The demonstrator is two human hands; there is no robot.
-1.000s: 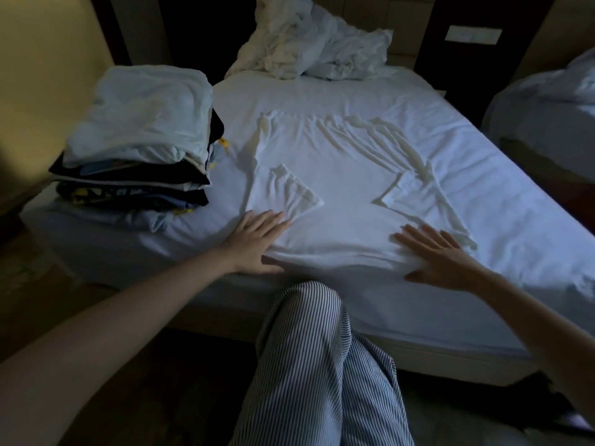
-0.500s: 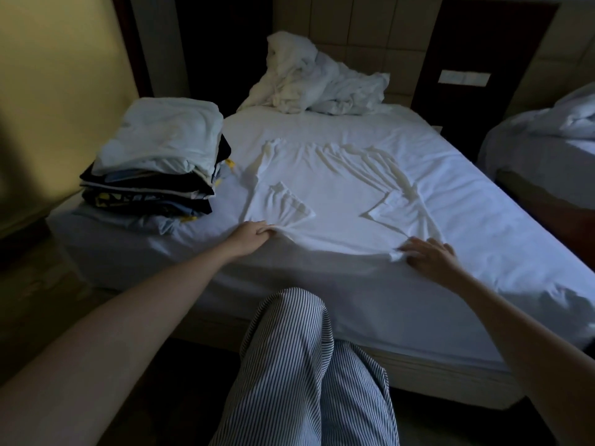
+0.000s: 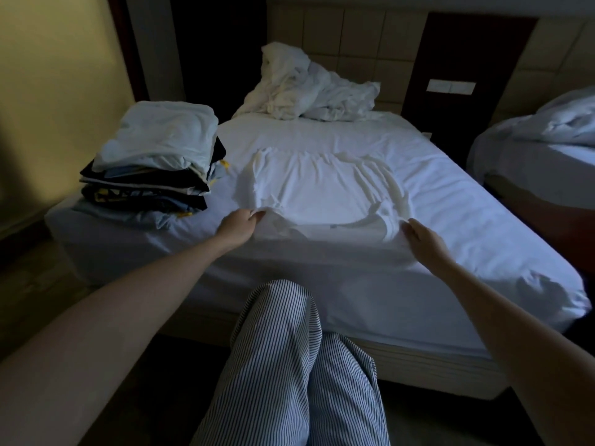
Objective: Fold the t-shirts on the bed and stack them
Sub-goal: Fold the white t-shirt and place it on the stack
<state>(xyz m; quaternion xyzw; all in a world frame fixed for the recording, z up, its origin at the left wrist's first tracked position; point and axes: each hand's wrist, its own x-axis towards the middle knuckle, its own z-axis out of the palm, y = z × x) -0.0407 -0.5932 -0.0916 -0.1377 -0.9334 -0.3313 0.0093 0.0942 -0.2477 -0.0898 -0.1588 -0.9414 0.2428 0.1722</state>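
The left grip [image 3: 238,226] pinches the near left corner of a white t-shirt [image 3: 322,188]. Its fingers are curled tight on the cloth, and the cloth is lifted a little there. The right grip [image 3: 423,241] is curled on the near right corner of the same shirt and holds it too.

The shirt lies spread out on the bed [image 3: 483,226]. It runs from the two grips away toward the far end of the bed. Its collar [image 3: 360,223] sits between the two grips, near the edge of the bed. The far part of the shirt is full of small wrinkles.

Off to the left of the left grip, and a bit farther away, there is a stack of folded t-shirts [image 3: 154,156]. It sits on the left corner of the bed. A pale blue one is on top, with dark ones and a yellow bit under it. The stack does not touch the white shirt.

Far past both grips is a messy pile of white bedding [image 3: 309,88] at the head of the bed. Well to the right of the right grip is a second bed [image 3: 531,149]. Below the grips, close to the camera, are legs in striped trousers [image 3: 289,365].
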